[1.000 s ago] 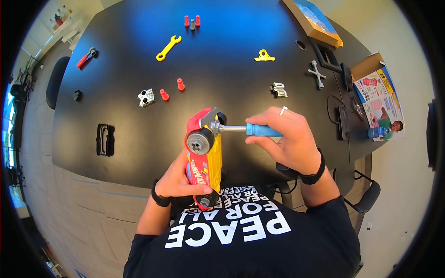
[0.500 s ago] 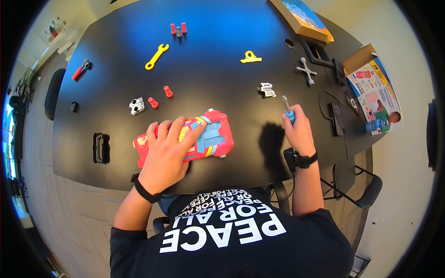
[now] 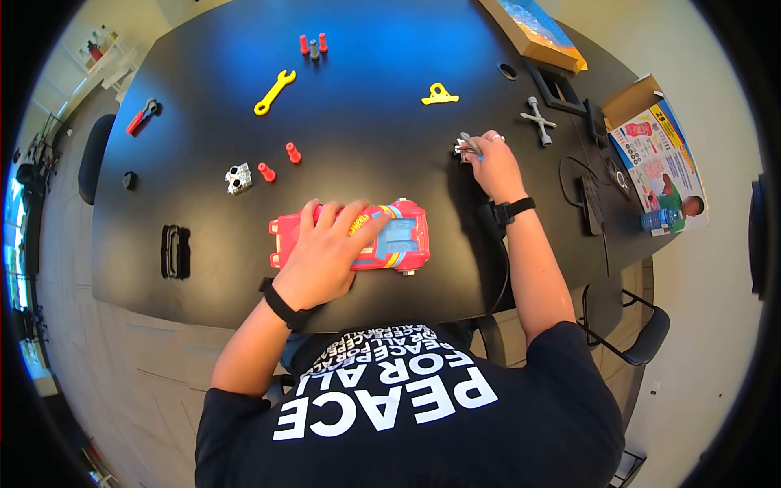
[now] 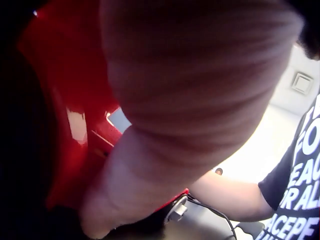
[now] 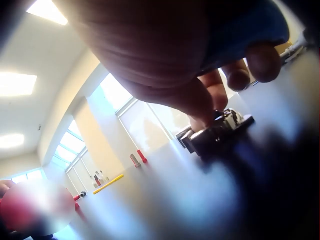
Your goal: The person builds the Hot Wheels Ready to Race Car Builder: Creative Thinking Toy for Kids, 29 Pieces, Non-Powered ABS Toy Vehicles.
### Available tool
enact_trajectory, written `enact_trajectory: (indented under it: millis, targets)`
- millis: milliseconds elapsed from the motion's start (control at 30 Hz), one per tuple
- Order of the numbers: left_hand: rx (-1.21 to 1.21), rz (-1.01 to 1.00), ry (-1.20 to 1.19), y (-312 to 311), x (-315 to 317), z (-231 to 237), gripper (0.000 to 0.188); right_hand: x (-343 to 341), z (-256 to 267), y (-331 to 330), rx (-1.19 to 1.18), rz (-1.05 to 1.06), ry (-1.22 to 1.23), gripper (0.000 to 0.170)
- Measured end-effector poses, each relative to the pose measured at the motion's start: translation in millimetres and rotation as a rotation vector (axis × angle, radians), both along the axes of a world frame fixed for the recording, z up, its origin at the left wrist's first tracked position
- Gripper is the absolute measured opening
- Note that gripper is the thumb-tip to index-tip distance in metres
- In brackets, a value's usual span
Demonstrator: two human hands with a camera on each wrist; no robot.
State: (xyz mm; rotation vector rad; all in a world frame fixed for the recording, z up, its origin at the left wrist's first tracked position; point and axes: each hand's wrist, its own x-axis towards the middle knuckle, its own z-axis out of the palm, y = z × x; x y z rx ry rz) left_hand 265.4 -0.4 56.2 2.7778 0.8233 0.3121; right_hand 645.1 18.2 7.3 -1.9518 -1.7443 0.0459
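Note:
A red toy car (image 3: 411, 232) with a blue windshield stands on the black table (image 3: 390, 301), its length running left to right. Over its rear half lies my left hand (image 3: 321, 256), gripping it with fingers spread across the top; the left wrist view shows the red body (image 4: 75, 100) close up beside the hand (image 4: 185, 90). My right hand (image 3: 498, 172) is at a small chrome part (image 3: 461, 152) on the table, up and right of the car. That hand holds a blue-handled screwdriver (image 5: 250, 37) while its fingertips touch the chrome part (image 5: 215, 137).
Another chrome part (image 3: 238, 178) and two red pegs (image 3: 267, 172) lie beyond the car. Farther off are a yellow wrench (image 3: 275, 93), a yellow piece (image 3: 439, 94) and more pegs. A grey cross wrench (image 3: 538, 121), cables and boxes (image 3: 533, 37) are at right, a black frame (image 3: 171, 251) at left.
The car went from raised and tilted to standing on the table, then shifted right under my left hand. My right hand took the screwdriver away from it and moved over to the chrome part.

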Motion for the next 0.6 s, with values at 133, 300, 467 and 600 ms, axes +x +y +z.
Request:
enact_trajectory:
  millis: [133,300,467,600]
  targets:
    - [-0.038,0.062,-0.055,-7,-3,12,0.097,-2,8,-6,-0.058,0.009,0.011,0.016]
    - [-0.063,0.233,-0.145,-18,-28,11,0.092,-60,56,-57,0.003,0.295,0.336,0.018]
    - [-0.130,0.236,-0.267,-20,-31,-4,0.074,-116,62,-85,-0.085,0.499,0.381,0.020]
    - [-0.144,0.218,-0.294,-19,-28,-5,0.073,-123,58,-79,-0.148,0.462,0.282,0.020]
